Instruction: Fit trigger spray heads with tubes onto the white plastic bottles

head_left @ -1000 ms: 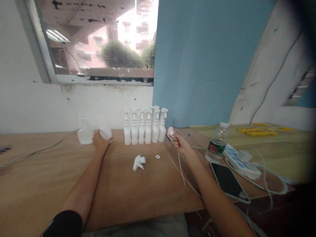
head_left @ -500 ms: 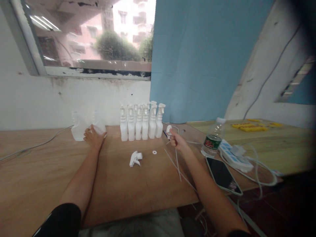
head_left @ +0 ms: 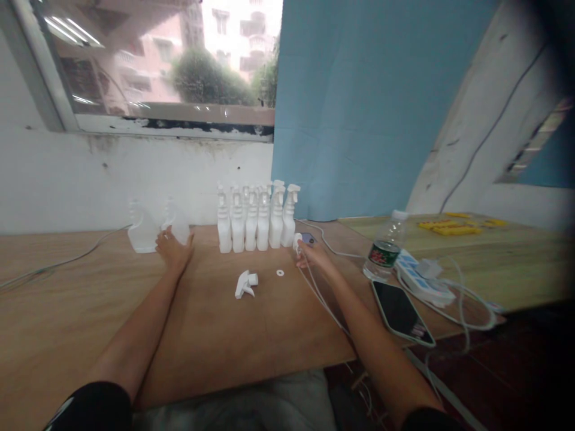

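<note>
My left hand (head_left: 174,248) is at the left, fingers spread, in front of a translucent white bottle (head_left: 180,222) with no spray head. Its fingers reach the bottle's left side and the thumb points up along the right; whether they press on it I cannot tell. A second such bottle (head_left: 142,230) stands to its left. My right hand (head_left: 312,256) is closed on a white spray trigger head (head_left: 297,240), partly hidden by the fingers, with a thin tube trailing toward me. Another trigger head (head_left: 246,284) lies mid-table beside a white ring (head_left: 280,273).
Several white spray bottles (head_left: 250,230) stand in rows near the wall. To the right are a water bottle (head_left: 383,257), a phone (head_left: 402,314), a power strip (head_left: 424,281) with cables, and yellow items (head_left: 449,227). A dark object (head_left: 308,237) lies behind my right hand.
My right hand has moved left and slightly down with the trigger head, nearer the row of spray bottles; its tube swung along. My left hand has barely moved.
</note>
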`<action>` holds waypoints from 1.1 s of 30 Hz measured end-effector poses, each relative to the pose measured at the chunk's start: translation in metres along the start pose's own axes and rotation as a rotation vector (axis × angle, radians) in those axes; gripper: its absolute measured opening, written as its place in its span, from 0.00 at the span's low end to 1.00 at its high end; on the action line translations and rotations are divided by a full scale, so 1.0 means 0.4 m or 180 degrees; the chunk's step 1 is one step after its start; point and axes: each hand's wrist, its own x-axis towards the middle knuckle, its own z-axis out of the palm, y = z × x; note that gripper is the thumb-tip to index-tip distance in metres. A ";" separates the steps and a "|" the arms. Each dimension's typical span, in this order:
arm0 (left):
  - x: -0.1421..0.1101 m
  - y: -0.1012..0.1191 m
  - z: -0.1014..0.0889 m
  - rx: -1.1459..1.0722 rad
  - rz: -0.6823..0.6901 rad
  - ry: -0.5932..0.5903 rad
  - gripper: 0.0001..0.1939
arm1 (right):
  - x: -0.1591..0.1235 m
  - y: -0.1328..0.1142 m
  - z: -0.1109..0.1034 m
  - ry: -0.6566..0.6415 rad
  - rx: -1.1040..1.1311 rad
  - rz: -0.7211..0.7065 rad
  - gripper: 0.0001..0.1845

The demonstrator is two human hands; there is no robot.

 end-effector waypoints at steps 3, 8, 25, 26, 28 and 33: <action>-0.037 0.022 -0.015 -0.0334 0.0580 -0.0154 0.29 | 0.012 0.004 -0.013 0.0170 -0.0212 0.0001 0.18; -0.137 0.075 -0.063 -0.0866 0.1819 -0.1124 0.14 | 0.010 -0.009 -0.042 0.0623 -0.1499 -0.0935 0.22; -0.257 0.203 -0.107 -0.2424 0.1308 -0.2766 0.23 | -0.190 -0.211 0.250 -0.0831 -0.0334 -0.1487 0.23; -0.253 0.197 -0.099 -0.2798 0.0896 -0.2775 0.25 | -0.205 -0.207 0.278 -0.0923 -0.0340 -0.1512 0.24; -0.245 0.185 -0.086 -0.3325 0.0181 -0.2775 0.29 | -0.225 -0.186 0.317 -0.0997 -0.0559 -0.1751 0.24; -0.241 0.175 -0.089 -0.4047 -0.0600 -0.3113 0.36 | -0.236 -0.113 0.330 -0.1183 -0.1583 -0.3028 0.15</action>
